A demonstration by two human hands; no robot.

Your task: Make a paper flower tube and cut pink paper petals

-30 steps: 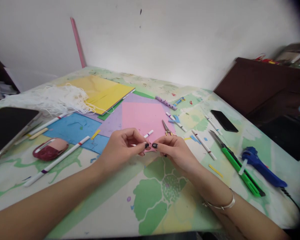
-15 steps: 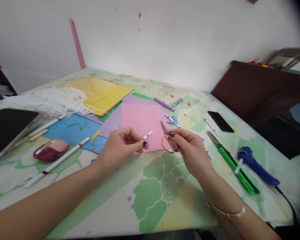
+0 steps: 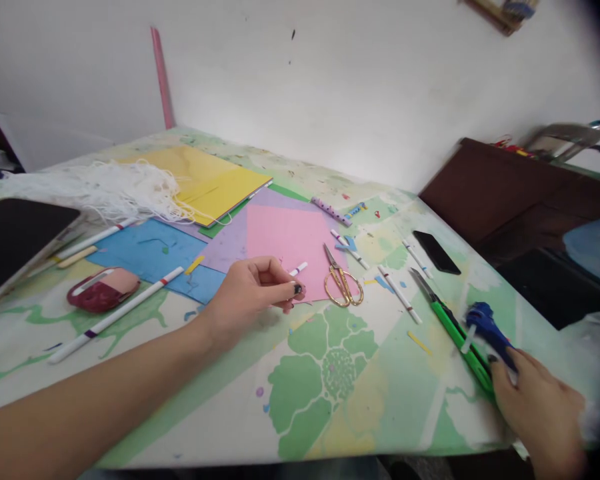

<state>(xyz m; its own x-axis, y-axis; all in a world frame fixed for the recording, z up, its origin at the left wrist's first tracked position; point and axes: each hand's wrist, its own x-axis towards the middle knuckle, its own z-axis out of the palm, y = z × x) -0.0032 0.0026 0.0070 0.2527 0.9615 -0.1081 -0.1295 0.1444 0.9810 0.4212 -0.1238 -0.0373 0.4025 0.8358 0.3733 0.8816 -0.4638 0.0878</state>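
Left hand: the person's left hand (image 3: 260, 290) is held just above the near edge of the pink rectangular sheet (image 3: 285, 233), thumb and fingertips pressed together in a pinch.
Pinched piece: what seems a tiny pinkish piece (image 3: 302, 291) sits at those fingertips, mostly hidden; its shape and finish cannot be told. It shows no join to any larger part.
Right hand: well apart, at the near right, the right hand (image 3: 540, 393) is closed round the handle of the blue plastic glue gun (image 3: 485, 323). Whether any weight is lifted cannot be told.
Glue: the nozzle lies beside the green-handled cutter knife (image 3: 450, 323), well away from the pinched piece; judging by that, gluing at the left hand is not under way.
Cutting: some is evidently done, since a blue paper offcut (image 3: 347, 244) and a thin yellow strip (image 3: 419, 343) lie loose. The gold-handled metal scissors (image 3: 336, 265) lie unheld, partly on the pink sheet.
Decorated parts: the lilac tube with dark dots (image 3: 331, 211) looks finished; the short blue-and-yellow piece (image 3: 356, 210) behind looks worked too.
Unused stock: the yellow sheet (image 3: 215, 177) and white string heap (image 3: 115, 190) seem largely unworked.
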